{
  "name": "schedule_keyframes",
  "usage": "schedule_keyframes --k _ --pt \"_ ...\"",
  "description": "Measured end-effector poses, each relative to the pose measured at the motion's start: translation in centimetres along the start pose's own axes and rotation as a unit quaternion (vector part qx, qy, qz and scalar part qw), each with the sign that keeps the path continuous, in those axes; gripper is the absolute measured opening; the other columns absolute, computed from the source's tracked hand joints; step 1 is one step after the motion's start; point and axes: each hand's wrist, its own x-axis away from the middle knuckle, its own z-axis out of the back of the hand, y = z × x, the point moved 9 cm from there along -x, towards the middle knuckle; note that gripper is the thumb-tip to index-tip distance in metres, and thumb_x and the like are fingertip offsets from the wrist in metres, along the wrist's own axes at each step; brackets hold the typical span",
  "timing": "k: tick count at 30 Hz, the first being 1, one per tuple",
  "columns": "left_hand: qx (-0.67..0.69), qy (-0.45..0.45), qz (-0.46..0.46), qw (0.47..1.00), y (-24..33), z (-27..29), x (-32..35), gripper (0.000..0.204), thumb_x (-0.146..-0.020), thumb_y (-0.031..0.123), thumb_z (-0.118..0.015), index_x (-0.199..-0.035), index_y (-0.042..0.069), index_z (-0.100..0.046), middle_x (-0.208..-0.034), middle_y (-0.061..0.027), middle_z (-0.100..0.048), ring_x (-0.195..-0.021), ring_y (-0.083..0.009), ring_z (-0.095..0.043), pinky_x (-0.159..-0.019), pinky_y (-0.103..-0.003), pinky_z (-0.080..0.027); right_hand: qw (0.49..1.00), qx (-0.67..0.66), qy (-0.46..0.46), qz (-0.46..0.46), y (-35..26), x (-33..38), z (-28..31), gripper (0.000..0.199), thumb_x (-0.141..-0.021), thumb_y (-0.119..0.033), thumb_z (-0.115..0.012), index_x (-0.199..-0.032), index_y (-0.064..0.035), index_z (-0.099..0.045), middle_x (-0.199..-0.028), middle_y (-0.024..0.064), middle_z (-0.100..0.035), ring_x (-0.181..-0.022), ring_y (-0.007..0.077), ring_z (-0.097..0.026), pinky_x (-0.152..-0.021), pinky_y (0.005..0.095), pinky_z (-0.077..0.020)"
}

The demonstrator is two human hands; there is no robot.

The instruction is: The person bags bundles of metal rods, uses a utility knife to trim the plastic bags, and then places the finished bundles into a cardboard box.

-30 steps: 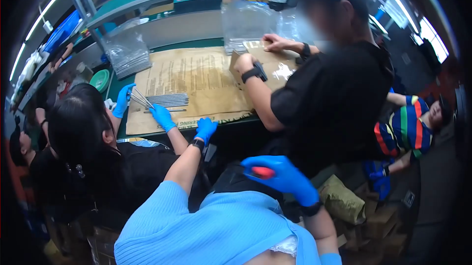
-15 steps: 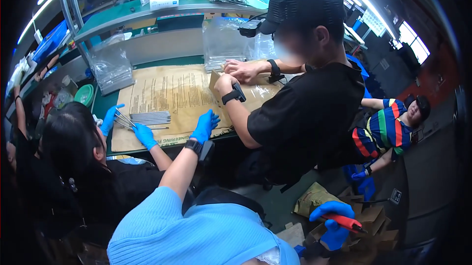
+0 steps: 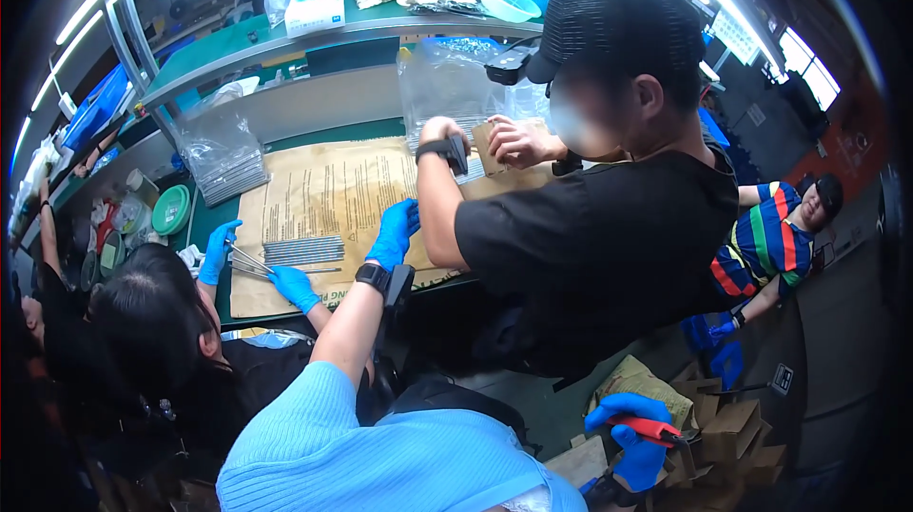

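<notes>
My left hand (image 3: 395,234), in a blue glove, reaches over the near edge of a brown paper sheet (image 3: 333,193). Its fingers are stretched out and nothing shows in them. A row of thin metal rods (image 3: 302,251) lies on the sheet, left of that hand. Low on the right, my right hand (image 3: 639,455), also gloved in blue, is closed around a red-handled tool (image 3: 651,430) with a dark tip; its exact kind cannot be made out. Cardboard boxes are below and beside this hand.
A gloved co-worker at left holds thin rods (image 3: 249,262). A capped co-worker ahead holds a piece of cardboard (image 3: 487,148). Bagged rods (image 3: 228,165) stand at the bench's back left, below a shelf (image 3: 371,25). Cardboard boxes (image 3: 730,428) pile at lower right.
The capped co-worker's hands have moved, and the cardboard is now farther right. My left hand stays over the sheet's near edge; my right hand keeps the red-handled tool. The whole view has shifted slightly.
</notes>
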Motion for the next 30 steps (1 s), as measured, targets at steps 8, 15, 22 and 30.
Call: schedule_keyframes --k 8,15,22,30 --pt "0.0 0.013 0.003 1.0 0.9 -0.5 -1.1 0.031 -0.083 0.029 -0.05 -0.104 0.006 -0.055 -0.097 -0.0086 -0.062 -0.087 -0.0186 -0.059 -0.077 -0.031 -0.044 0.998 0.019 0.022 -0.049 1.3 -1.2 -0.5 0.038 -0.074 -0.025 -0.067 -0.097 0.0037 -0.058 -0.08 0.0144 -0.064 -0.074 0.022 -0.062 -0.069 0.0299 -0.0491" --pt "-0.401 -0.059 -0.23 0.884 -0.9 -7.3 2.8 0.075 -0.073 0.035 -0.066 -0.125 -0.006 -0.032 -0.127 -0.0222 -0.038 -0.114 -0.0338 -0.042 -0.097 -0.038 -0.033 0.999 0.029 -0.025 -0.024 1.0 -0.8 -1.1 0.032 -0.073 -0.011 -0.064 -0.101 0.0037 -0.058 -0.084 0.0145 -0.064 -0.077 0.0225 -0.063 -0.071 0.0299 -0.0482" --pt "-0.529 0.026 -0.279 0.801 -5.6 -12.0 4.4 0.11 -0.059 0.03 -0.078 -0.131 -0.011 -0.007 -0.136 -0.0314 -0.014 -0.125 -0.0392 -0.024 -0.103 -0.038 -0.026 0.998 0.052 -0.032 0.014 0.3 0.2 -1.5 0.032 -0.071 -0.009 -0.064 -0.1 0.0036 -0.058 -0.084 0.0148 -0.064 -0.078 0.0234 -0.063 -0.071 0.0296 -0.0472" --pt "-0.504 0.045 -0.249 0.826 -5.9 -12.0 2.7 0.114 -0.055 0.025 -0.081 -0.131 -0.011 -0.004 -0.136 -0.0302 -0.015 -0.123 -0.0388 -0.028 -0.101 -0.036 -0.029 0.999 0.006 0.015 -0.03 2.3 2.0 1.5 0.03 -0.072 -0.005 -0.063 -0.1 0.0039 -0.057 -0.085 0.0147 -0.064 -0.079 0.0221 -0.062 -0.072 0.0297 -0.0479"
